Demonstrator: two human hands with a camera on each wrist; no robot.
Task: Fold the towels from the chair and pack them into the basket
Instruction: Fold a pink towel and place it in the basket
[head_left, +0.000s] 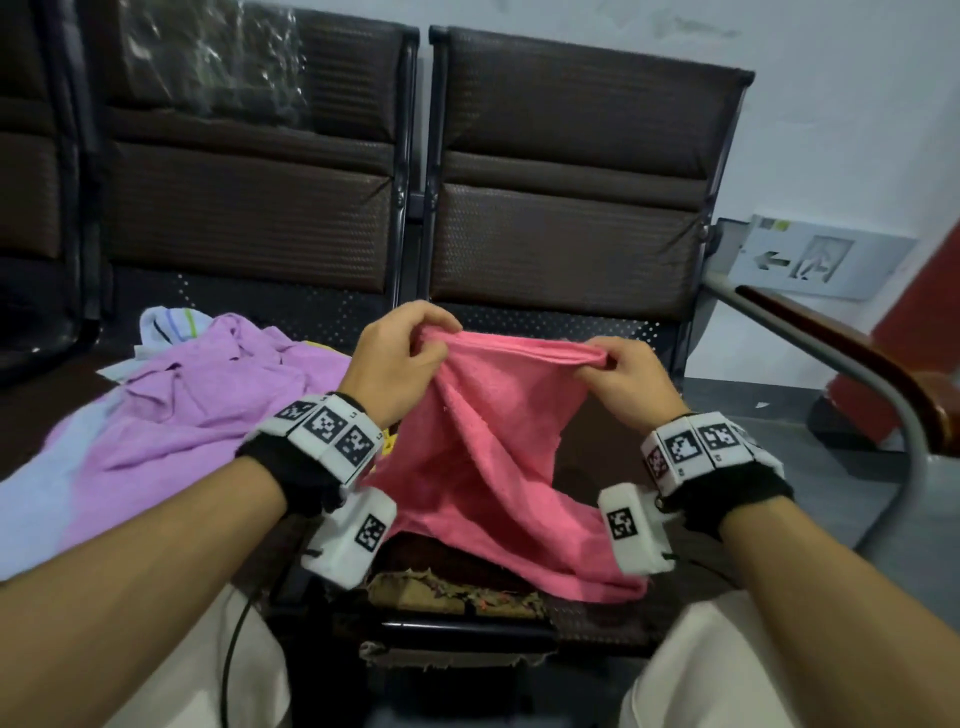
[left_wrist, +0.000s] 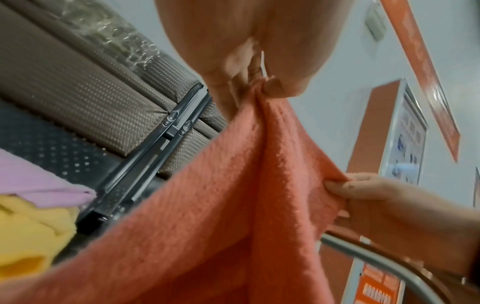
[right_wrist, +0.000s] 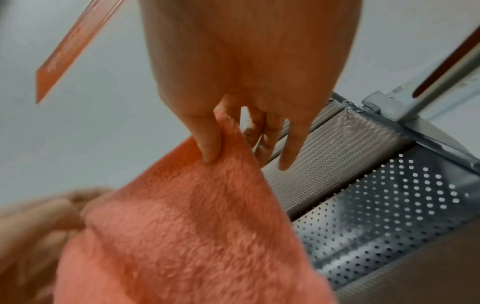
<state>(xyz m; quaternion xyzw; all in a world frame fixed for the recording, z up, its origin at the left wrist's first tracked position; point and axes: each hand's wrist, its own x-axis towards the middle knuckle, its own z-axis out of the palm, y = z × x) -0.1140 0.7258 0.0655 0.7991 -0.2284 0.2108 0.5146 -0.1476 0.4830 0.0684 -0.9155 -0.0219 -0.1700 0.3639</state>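
pink towel (head_left: 483, 457): top edge lifted, rest drapes onto chair seat | purple towel (head_left: 208, 395): crumpled, left seat

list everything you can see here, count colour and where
pink towel: 1, pink, held up over the right seat, lower end draped on it
purple towel: 1, lilac, crumpled on the left seat
yellow towel: 1, yellow, beside the purple one
striped cloth: 1, white with stripes, behind the purple towel
chairs: joined row, dark brown, against the wall
armrest: 1, brown on grey tube, far right
exit sign: 1, grey, low on the wall
left hand: pinches the pink towel's top edge
right hand: pinches the same edge
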